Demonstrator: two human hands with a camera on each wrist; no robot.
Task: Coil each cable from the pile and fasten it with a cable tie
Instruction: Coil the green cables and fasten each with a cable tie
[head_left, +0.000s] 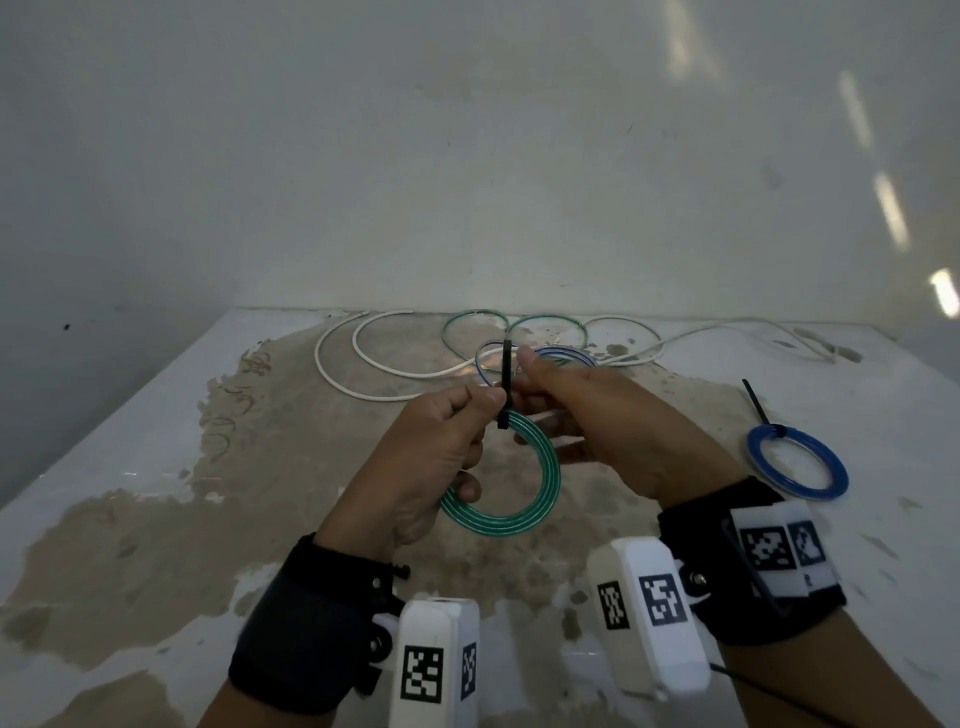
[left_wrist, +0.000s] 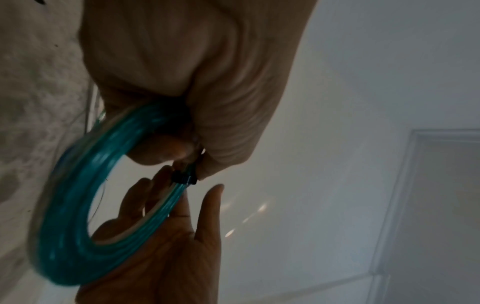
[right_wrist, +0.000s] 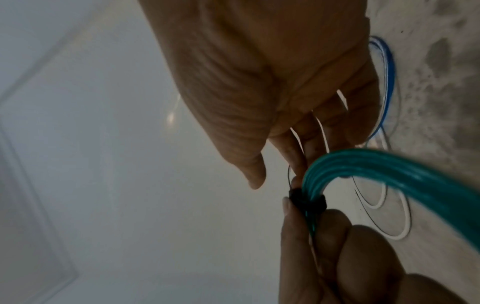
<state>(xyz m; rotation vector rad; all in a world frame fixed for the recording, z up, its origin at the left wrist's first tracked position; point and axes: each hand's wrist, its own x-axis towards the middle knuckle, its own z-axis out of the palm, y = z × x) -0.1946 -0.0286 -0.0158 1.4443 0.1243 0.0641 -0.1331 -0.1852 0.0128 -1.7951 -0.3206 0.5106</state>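
A green cable coil (head_left: 524, 493) hangs above the table between both hands. A black cable tie (head_left: 505, 382) wraps its top and its tail stands upright. My left hand (head_left: 491, 410) pinches the coil just beside the tie's head (left_wrist: 184, 179), thumb on one side and fingers on the other. My right hand (head_left: 524, 387) is on the far side of the tie. Its fingers (left_wrist: 141, 197) lie nearly straight behind the coil, tips touching it near the tie head (right_wrist: 309, 202). Its thumb (right_wrist: 253, 174) stands apart and holds nothing.
A blue coil (head_left: 797, 462) bound with a black tie (head_left: 756, 400) lies on the table at the right. Loose white (head_left: 363, 364), green (head_left: 475, 319) and blue-white (head_left: 563, 353) cables sprawl along the back edge by the wall. The white table (head_left: 130, 431) has worn brown patches.
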